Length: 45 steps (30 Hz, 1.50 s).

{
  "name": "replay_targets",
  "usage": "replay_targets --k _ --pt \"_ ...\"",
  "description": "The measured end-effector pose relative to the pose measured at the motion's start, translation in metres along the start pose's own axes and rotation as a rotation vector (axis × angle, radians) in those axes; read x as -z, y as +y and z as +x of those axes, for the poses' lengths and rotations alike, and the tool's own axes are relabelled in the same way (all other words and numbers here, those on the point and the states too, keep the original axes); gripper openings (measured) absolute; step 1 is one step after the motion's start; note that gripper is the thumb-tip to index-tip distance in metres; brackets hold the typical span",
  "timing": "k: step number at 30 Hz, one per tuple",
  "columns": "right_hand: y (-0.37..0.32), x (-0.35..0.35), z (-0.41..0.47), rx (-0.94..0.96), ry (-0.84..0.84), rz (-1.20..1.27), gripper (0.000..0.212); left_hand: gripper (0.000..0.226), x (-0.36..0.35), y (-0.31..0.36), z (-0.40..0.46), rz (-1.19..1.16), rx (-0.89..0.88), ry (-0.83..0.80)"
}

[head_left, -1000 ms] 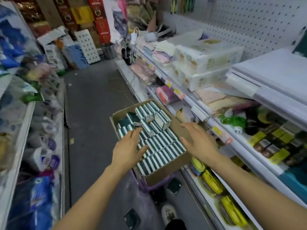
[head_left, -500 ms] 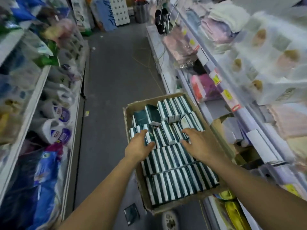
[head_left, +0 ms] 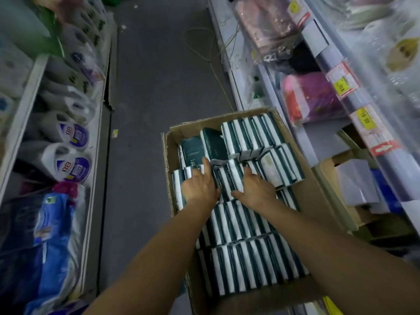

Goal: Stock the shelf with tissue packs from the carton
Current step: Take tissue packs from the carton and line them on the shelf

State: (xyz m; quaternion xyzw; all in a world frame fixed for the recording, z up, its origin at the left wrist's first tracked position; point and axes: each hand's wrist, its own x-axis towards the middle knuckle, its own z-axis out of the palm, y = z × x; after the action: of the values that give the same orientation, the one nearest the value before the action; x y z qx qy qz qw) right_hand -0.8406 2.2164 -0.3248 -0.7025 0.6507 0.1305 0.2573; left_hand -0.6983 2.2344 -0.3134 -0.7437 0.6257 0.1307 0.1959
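An open brown carton [head_left: 168, 155] stands in the aisle, packed with rows of green-and-white tissue packs [head_left: 245, 264] on edge. Two dark green packs [head_left: 204, 146] lie flat at its far left corner. My left hand [head_left: 200, 188] and my right hand [head_left: 255, 190] are both down in the middle row, fingers pushed in among the packs. They close from either side on a small bunch of packs [head_left: 226, 183], which still sits in the row. The right-hand shelf [head_left: 336, 137] runs alongside the carton.
Price tags [head_left: 364, 120] line the right shelf rail, with pink wrapped goods [head_left: 311, 96] behind. White boxes [head_left: 354, 185] and cardboard sit on the lower right shelf. Toilet roll packs [head_left: 75, 137] and blue bags [head_left: 52, 226] fill the left shelf. Grey floor [head_left: 159, 83] lies ahead, with a loose cord.
My view has tilted down over the carton. Both hands have dropped from above the packs into the middle row and drawn closer together around a bunch of packs.
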Motion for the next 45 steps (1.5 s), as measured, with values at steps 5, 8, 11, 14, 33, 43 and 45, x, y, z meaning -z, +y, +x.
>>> replay_targets --k 5,8,11,14,33,43,45 --pt "0.007 0.001 -0.003 -0.046 0.024 0.049 0.059 0.085 -0.006 0.006 0.0 -0.095 -0.005 0.008" --pt "0.017 0.009 -0.016 -0.065 0.06 0.1 0.052 0.079 -0.005 0.0 -0.007 -0.276 0.023 0.043" --pt "0.027 0.02 -0.039 -0.075 0.142 0.207 0.051 0.08 -0.001 -0.008 -0.019 -0.626 0.033 0.086" --pt "0.03 0.032 -0.075 -0.047 0.22 0.337 0.046 0.074 0.01 -0.017 -0.043 -1.055 0.006 0.124" --pt "0.011 0.026 -0.386 0.428 0.992 0.234 0.044 0.039 0.089 -0.05 -0.32 -1.67 -0.28 -0.073" --pt "0.048 0.045 -0.563 0.016 0.945 0.957 0.07 0.025 0.119 -0.011 -0.454 -1.471 -0.675 -0.103" --pt "0.062 0.063 -0.598 -0.006 0.86 0.93 0.056 0.011 0.128 0.007 -0.482 -1.413 -0.793 -0.111"
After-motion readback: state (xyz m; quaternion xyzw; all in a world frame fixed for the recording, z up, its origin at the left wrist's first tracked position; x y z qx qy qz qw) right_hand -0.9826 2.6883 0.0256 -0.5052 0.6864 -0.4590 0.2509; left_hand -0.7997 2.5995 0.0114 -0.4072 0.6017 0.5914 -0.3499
